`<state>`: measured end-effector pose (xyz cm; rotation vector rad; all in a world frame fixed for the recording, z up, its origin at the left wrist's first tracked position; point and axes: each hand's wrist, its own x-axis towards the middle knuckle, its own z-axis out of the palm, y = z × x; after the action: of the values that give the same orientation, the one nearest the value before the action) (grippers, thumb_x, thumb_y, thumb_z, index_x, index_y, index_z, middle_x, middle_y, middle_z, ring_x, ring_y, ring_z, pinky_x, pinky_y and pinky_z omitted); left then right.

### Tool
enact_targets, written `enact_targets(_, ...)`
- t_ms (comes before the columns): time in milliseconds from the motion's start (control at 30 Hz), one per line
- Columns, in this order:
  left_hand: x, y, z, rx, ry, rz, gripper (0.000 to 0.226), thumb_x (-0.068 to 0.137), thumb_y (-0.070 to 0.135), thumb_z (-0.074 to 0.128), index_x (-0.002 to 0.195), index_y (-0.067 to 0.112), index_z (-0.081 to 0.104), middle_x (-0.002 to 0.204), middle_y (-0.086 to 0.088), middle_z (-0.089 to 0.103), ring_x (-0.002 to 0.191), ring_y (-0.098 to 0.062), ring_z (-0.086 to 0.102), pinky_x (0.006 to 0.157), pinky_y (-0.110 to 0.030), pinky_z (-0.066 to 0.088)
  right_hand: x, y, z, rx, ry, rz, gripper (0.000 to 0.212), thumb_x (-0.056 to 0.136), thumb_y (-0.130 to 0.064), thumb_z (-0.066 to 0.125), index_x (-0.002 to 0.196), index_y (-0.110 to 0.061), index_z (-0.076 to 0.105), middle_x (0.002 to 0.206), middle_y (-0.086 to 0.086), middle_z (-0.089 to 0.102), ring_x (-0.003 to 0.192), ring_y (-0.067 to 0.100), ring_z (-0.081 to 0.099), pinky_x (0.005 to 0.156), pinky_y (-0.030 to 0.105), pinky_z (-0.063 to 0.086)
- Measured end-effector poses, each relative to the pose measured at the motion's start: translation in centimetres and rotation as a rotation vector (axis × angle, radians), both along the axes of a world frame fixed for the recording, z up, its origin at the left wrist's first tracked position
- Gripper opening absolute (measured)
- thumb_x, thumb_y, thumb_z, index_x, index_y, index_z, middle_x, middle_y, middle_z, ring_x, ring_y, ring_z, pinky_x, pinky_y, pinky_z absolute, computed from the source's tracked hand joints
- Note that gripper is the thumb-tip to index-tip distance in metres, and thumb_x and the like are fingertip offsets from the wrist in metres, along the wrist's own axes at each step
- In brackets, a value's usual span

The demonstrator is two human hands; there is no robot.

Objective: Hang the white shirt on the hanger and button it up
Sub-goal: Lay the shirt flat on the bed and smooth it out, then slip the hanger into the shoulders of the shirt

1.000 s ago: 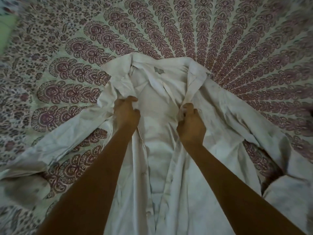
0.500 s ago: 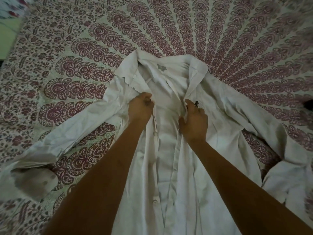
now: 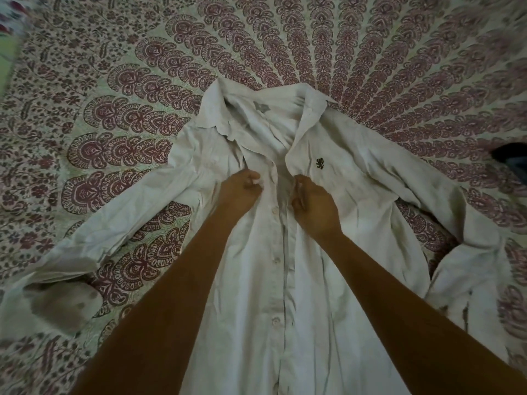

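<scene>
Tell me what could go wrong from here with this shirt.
1. The left hand and right hand pinch the front edges of the white shirt below a crumpled collar; a button might meet the wrong hole.
2. No hanger is visible; buttoning flat on the bedspread may make hanging harder.

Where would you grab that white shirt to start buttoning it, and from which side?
Probably its two front edges just below the collar, one from each side. The white shirt lies face-up with its fronts parted there, leaving each edge a loose fold; the left hand and right hand pinch them.
</scene>
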<state>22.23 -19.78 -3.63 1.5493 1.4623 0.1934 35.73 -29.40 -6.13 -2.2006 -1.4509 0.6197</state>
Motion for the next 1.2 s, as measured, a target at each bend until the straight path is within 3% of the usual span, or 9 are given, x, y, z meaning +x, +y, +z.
enact_targets(67,-0.9,-2.0,0.0,0.020,0.103,-0.207,0.027,0.088,0.014,0.056,0.114,0.013,0.063,0.120,-0.006,0.063,0.111,-0.023,0.059,0.096,-0.029,0.043,-0.9,-2.2,0.0,-0.026,-0.038,0.026,0.035,0.087,-0.014,0.043,0.120,-0.004,0.052,0.099,0.018,0.065,0.091,0.032,0.062,0.082,0.040,0.051)
enact_targets(133,-1.8,-3.7,-0.5,0.026,0.190,-0.354,0.037,0.088,0.017,0.058,0.125,0.014,0.056,0.132,-0.006,0.055,0.120,-0.023,0.052,0.101,-0.027,0.036,-1.9,-4.6,0.1,-0.111,-0.036,0.095,0.041,0.089,-0.014,0.046,0.129,-0.009,0.048,0.130,0.015,0.055,0.120,0.030,0.051,0.101,0.039,0.041)
enact_targets(233,-2.1,-5.0,0.0,0.035,0.226,-0.366,0.042,0.090,0.021,0.057,0.131,0.015,0.051,0.139,-0.006,0.049,0.128,-0.023,0.045,0.104,-0.024,0.031,-2.0,-7.5,1.6,-0.156,0.002,0.107,0.048,0.094,-0.018,0.042,0.141,-0.014,0.035,0.149,0.008,0.034,0.138,0.023,0.031,0.113,0.036,0.023)
enact_targets(433,2.8,-6.9,5.0,0.154,0.154,-0.353,0.030,0.089,0.017,0.057,0.119,0.015,0.060,0.126,-0.007,0.058,0.113,-0.024,0.055,0.095,-0.029,0.040,3.1,-11.9,6.8,0.024,0.042,-0.161,0.043,0.086,-0.019,0.045,0.127,-0.006,0.054,0.125,0.013,0.061,0.116,0.029,0.057,0.101,0.040,0.043)
enact_targets(600,11.6,-11.2,8.2,0.148,0.001,-0.421,0.026,0.088,0.011,0.060,0.113,0.010,0.063,0.121,-0.011,0.061,0.107,-0.028,0.059,0.093,-0.031,0.044,11.9,-17.5,10.6,0.008,0.054,-0.359,0.043,0.085,-0.016,0.047,0.126,-0.006,0.054,0.112,0.016,0.065,0.106,0.031,0.060,0.093,0.033,0.045)
enact_targets(867,29.2,-19.9,9.5,0.136,-0.010,-0.590,0.027,0.088,0.011,0.057,0.115,0.008,0.062,0.120,-0.011,0.063,0.107,-0.026,0.060,0.088,-0.025,0.042,26.4,-27.8,11.1,-0.042,-0.013,-0.628,0.043,0.086,-0.019,0.048,0.126,-0.004,0.053,0.118,0.020,0.062,0.107,0.035,0.059,0.093,0.039,0.046)
enact_targets(1000,37.8,-24.2,7.5,0.079,0.007,-0.577,0.026,0.087,0.009,0.055,0.113,0.009,0.062,0.116,-0.013,0.065,0.108,-0.030,0.060,0.095,-0.031,0.045,33.5,-32.4,9.1,-0.172,-0.079,-0.723,0.050,0.090,-0.016,0.051,0.137,-0.004,0.039,0.137,0.018,0.048,0.124,0.035,0.045,0.105,0.045,0.037)
enact_targets(1100,41.9,-25.1,4.9,0.164,0.079,-0.594,0.040,0.089,0.016,0.056,0.129,0.014,0.052,0.131,-0.012,0.054,0.107,-0.032,0.059,0.091,-0.036,0.047,36.9,-33.9,7.3,-0.280,-0.120,-0.775,0.064,0.090,-0.020,0.053,0.144,-0.005,0.022,0.145,0.016,0.035,0.132,0.033,0.036,0.108,0.043,0.032)
enact_targets(1200,45.7,-24.4,2.3,0.344,0.215,-0.647,0.054,0.089,0.022,0.056,0.140,0.021,0.037,0.151,-0.016,0.026,0.132,-0.039,0.037,0.102,-0.049,0.041,39.7,-34.8,4.8,-0.317,-0.108,-0.844,0.062,0.089,-0.019,0.052,0.142,-0.003,0.025,0.139,0.021,0.040,0.128,0.036,0.038,0.105,0.047,0.035)
